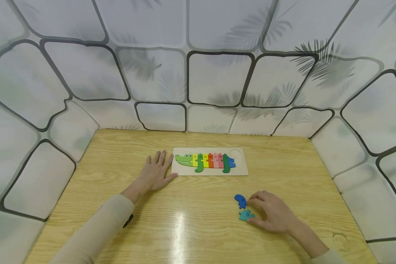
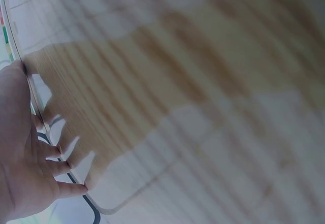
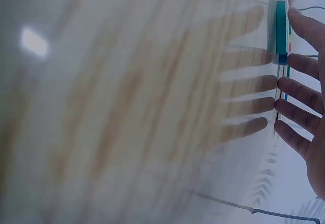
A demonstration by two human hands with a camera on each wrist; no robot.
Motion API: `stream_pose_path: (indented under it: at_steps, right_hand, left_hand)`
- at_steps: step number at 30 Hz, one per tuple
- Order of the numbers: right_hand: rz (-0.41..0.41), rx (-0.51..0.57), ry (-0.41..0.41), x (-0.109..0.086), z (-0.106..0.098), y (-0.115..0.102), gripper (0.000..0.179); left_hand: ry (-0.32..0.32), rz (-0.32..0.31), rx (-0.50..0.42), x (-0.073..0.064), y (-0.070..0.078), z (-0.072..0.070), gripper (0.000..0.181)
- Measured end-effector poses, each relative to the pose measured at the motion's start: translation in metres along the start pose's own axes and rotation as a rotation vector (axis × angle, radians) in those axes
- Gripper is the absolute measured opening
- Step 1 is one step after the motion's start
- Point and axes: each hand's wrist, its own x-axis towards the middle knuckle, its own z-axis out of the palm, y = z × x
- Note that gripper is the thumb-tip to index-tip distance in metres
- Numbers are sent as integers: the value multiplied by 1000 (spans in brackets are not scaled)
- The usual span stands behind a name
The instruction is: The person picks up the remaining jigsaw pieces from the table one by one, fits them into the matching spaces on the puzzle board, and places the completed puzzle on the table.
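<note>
A wooden crocodile puzzle board lies flat on the table, its coloured pieces running from a green head at left to a blue piece at right. My left hand rests with spread fingers at the board's left edge, thumb and forefinger by it. Lower right on the table are a dark blue curved puzzle piece and a teal puzzle piece. Beside these two my right hand has its thumb at the teal piece and fingertips near the blue one, without a grip. The right wrist view shows the teal piece edge-on by the thumb.
The light wooden table extends around the board and loose pieces. A patterned wall covering with dark outlines and leaf prints stands behind it and on both sides. At the right end of the board is a bare round recess outline.
</note>
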Motion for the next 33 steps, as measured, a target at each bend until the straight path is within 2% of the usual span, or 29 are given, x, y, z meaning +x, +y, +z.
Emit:
stream_pose_path:
  at_steps: [11, 33]
  right_hand:
    - [-29, 27, -6, -3, 1, -2, 38]
    - [-68, -18, 18, -5, 3, -4, 33]
  left_hand:
    - [-13, -3, -1, 0, 1, 0, 85]
    - [-4, -2, -11, -1, 1, -1, 86]
